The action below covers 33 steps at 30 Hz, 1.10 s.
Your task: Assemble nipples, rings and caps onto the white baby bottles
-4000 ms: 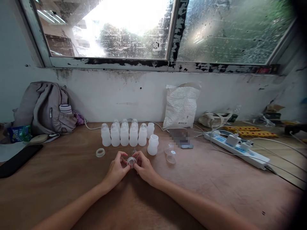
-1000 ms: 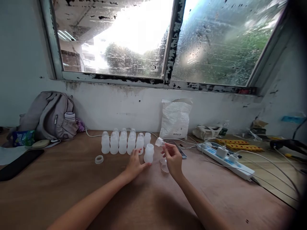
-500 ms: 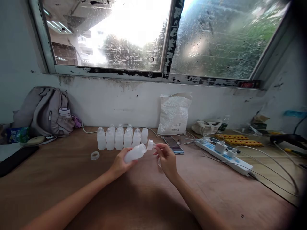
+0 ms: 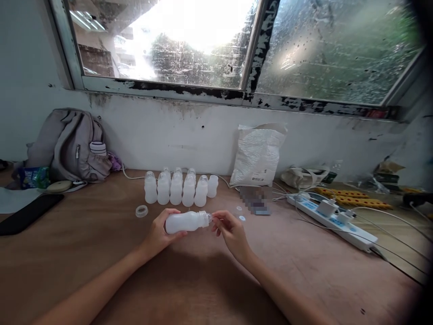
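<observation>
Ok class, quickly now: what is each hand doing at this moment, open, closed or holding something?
Left hand: closed around the white bottle, held on its side.
Right hand: closed, pinching the clear tip at the bottle's mouth.

The bottle (image 4: 184, 222) that stood open on the table four seconds ago is now up off it in the left hand (image 4: 158, 232), which back then was on a small clear piece along with the other hand. Half a second ago I see it slanting mouth upward; now it lies nearly level. The gap at its mouth is gone: the clear top (image 4: 204, 219), then held apart by the right hand (image 4: 233, 232), now meets the mouth, fingertips at its tip. Two pale discs (image 4: 242, 218), out of my sight half a second ago, show again beyond that hand.
</observation>
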Tool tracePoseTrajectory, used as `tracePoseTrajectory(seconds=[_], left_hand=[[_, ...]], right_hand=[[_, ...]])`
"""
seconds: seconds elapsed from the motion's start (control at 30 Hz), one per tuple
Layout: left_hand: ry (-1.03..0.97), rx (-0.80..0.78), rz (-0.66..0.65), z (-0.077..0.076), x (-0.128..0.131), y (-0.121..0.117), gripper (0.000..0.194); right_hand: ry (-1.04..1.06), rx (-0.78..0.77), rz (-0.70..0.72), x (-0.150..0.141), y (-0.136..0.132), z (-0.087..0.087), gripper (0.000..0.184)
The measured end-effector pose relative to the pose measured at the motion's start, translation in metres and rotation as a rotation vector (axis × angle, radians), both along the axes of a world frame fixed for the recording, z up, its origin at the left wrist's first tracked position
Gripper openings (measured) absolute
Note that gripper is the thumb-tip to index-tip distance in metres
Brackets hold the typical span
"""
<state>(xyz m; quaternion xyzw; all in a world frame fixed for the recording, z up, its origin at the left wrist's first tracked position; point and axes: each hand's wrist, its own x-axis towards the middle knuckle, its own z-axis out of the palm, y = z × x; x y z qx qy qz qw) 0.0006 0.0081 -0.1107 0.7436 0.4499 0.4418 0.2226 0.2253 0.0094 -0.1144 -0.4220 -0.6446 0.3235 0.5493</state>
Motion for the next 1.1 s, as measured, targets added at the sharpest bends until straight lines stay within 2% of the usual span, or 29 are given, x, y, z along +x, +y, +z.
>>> tracePoseTrajectory(seconds=[0.23,0.8,1.1], left_hand=[[0.021,0.055,0.026,0.0012,0.0002,-0.0022,0.044],[0.035,0.024,0.059,-0.0011,0.0021,-0.0033,0.041],[0.045,0.043,0.019,-0.0015,0.0016,-0.0044,0.041]], right_hand=[[0.04,-0.047,0.025,-0.0011,0.0013,-0.0013,0.02],[0.085,-0.119,0.066,-0.004,-0.0029,0.0038,0.028],[-0.043,-0.14,0.045,-0.0022,-0.0061,0.0063,0.032]])
